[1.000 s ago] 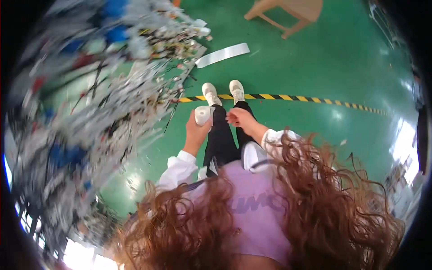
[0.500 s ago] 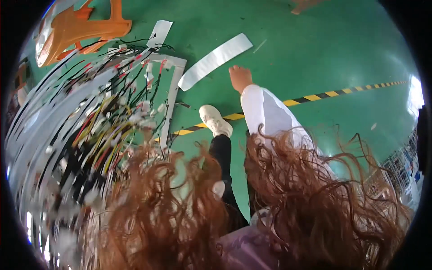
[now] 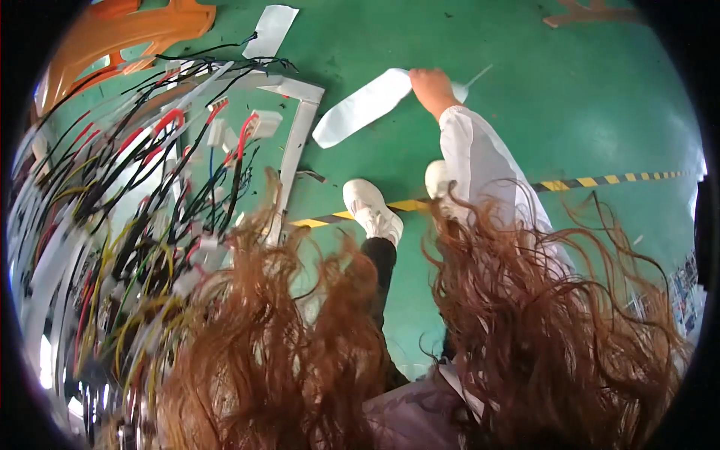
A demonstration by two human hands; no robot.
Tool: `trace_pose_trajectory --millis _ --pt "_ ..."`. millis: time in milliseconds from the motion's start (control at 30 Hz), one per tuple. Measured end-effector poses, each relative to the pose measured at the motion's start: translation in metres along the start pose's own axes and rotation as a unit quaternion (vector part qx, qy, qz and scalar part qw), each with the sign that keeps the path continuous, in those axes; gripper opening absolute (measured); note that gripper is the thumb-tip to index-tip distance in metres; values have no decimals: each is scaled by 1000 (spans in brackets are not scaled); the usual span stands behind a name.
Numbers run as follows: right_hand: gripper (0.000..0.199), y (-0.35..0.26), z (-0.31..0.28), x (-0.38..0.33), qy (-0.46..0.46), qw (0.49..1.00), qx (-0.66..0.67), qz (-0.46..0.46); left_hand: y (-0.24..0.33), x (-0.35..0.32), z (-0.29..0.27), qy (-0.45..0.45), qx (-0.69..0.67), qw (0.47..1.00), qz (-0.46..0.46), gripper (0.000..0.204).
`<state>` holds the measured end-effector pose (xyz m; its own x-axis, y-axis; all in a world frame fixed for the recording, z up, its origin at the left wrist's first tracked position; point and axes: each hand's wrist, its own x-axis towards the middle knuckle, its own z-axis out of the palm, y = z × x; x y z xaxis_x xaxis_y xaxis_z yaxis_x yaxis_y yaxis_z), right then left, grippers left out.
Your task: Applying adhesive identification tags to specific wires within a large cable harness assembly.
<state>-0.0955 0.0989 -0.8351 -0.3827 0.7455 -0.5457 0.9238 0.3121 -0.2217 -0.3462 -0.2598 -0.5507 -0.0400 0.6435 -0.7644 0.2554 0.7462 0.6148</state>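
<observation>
Stretched out over the floor, my right hand [image 3: 433,91] is closed on a long white strip [image 3: 364,109], paper or thin sheet by its look. Its rounded far-left part lies toward the wire rack, and a bit of white shows behind my wrist. My fingertips are partly hidden by the back of the hand. A second, shorter white piece [image 3: 271,31] lies on the floor farther left. My left hand is not in view.
At left, a grey metal frame [image 3: 298,139] carries many hanging wire bundles [image 3: 135,247] with white connectors. An orange plastic chair [image 3: 169,30] stands behind it. Yellow-black tape [image 3: 330,218] crosses the green floor near my white shoes [image 3: 370,208]. Loose hair covers the lower view.
My right hand has reached forward from beside the white strip and taken hold of its right end. The view has shifted, and my right shoe now shows.
</observation>
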Motion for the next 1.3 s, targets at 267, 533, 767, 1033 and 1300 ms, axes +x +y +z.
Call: trace_pose_trajectory --millis 267,533,767,1033,1300 --pt "29 -16 -154 -281 -57 703 693 -147 166 -66 41 -15 -262 962 -69 34" --pt "45 -45 -386 -498 -332 613 717 2 365 -161 11 -135 -443 886 -21 52" --pt "40 -82 -434 -529 -408 740 512 -157 419 -275 -33 -19 -314 925 213 41" --pt "59 -267 -546 -505 -266 639 654 -304 375 -383 -61 168 93 905 380 37" --pt "29 -388 -570 -535 -104 668 583 -451 302 -464 -57 220 -551 750 294 47"
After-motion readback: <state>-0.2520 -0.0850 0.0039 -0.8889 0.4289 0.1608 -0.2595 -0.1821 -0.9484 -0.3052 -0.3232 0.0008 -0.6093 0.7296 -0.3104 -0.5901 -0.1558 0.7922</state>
